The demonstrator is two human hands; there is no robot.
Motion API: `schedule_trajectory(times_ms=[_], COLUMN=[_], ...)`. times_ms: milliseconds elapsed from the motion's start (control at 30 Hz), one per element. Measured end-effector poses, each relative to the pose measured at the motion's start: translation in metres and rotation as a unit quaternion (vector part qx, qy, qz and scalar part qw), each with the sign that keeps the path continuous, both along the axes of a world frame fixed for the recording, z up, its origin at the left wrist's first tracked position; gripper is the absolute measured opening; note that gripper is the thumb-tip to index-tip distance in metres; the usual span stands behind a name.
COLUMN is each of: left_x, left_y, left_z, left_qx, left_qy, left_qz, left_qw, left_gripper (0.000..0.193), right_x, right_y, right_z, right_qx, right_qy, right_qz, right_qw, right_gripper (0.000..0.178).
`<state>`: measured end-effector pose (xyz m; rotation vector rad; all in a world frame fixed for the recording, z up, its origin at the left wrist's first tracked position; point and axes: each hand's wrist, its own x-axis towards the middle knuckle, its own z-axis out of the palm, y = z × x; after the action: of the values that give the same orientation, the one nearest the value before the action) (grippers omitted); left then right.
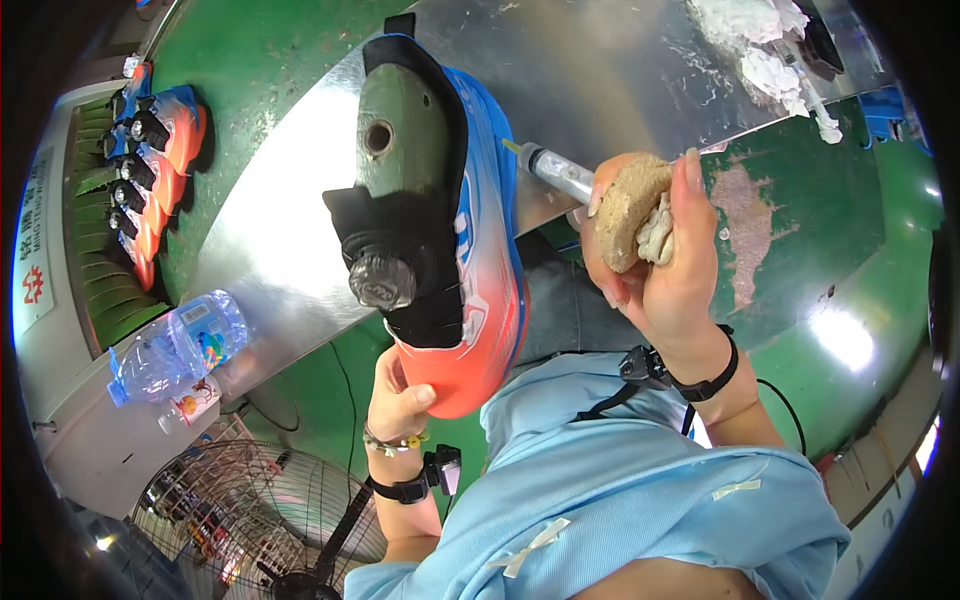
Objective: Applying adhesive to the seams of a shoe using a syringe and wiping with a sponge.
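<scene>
A sports shoe [487, 190], blue fading through white to orange-red at the toe, lies with its heel away from me. A green shoe last [400, 115] fills its opening, and a clear round dial [382, 282] sits on the black tongue. My left hand [402, 400] is closed on the toe, its thumb on the orange upper. Beside the shoe, my right hand [668, 285] grips a clear syringe [560, 174], whose tip points at the shoe's blue side near the heel. The same hand holds a tan, crumbly-looking block [632, 205] and a whitish wad [656, 232].
Several similar shoes [170, 150] stand in a row at the far left. A shiny metal sheet [620, 80] covers part of the green table. Crumpled white tissues [765, 75] lie at the back right. Plastic bottles [180, 345] are at the left, above a wire-caged fan [250, 490].
</scene>
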<state>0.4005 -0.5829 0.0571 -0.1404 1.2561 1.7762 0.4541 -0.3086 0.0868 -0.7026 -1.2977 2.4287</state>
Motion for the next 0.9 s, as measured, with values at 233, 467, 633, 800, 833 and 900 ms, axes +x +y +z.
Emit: schedule_trajectory(times_ms=[233, 467, 633, 800, 833, 900], left_x=[-0.001, 0.014, 0.02, 0.021, 0.022, 0.021], left_y=[0.026, 0.035, 0.054, 0.104, 0.115, 0.137], left_z=[-0.003, -0.016, -0.029, -0.036, -0.034, -0.029], left_qx=[0.064, 0.103, 0.17, 0.331, 0.324, 0.321], left_qy=[0.007, -0.017, -0.073, -0.179, -0.194, -0.203], left_qz=[-0.086, -0.007, -0.034, -0.059, -0.045, -0.034], left_qw=[0.994, 0.995, 0.982, 0.925, 0.925, 0.924], left_gripper=[0.078, 0.086, 0.086, 0.073, 0.071, 0.068], right_x=[0.015, 0.036, 0.066, 0.089, 0.09, 0.089], right_y=[0.002, -0.001, 0.013, 0.024, 0.023, 0.021], right_z=[0.019, 0.027, 0.046, 0.066, 0.068, 0.07], right_qx=[-0.053, -0.024, -0.01, -0.008, 0.021, 0.071], right_qy=[-0.042, -0.071, -0.103, -0.046, -0.029, 0.016], right_qz=[0.014, 0.028, 0.123, 0.067, 0.048, 0.016], right_qw=[0.998, 0.997, 0.987, 0.997, 0.998, 0.997], right_gripper=[0.06, 0.061, 0.063, 0.071, 0.072, 0.071])
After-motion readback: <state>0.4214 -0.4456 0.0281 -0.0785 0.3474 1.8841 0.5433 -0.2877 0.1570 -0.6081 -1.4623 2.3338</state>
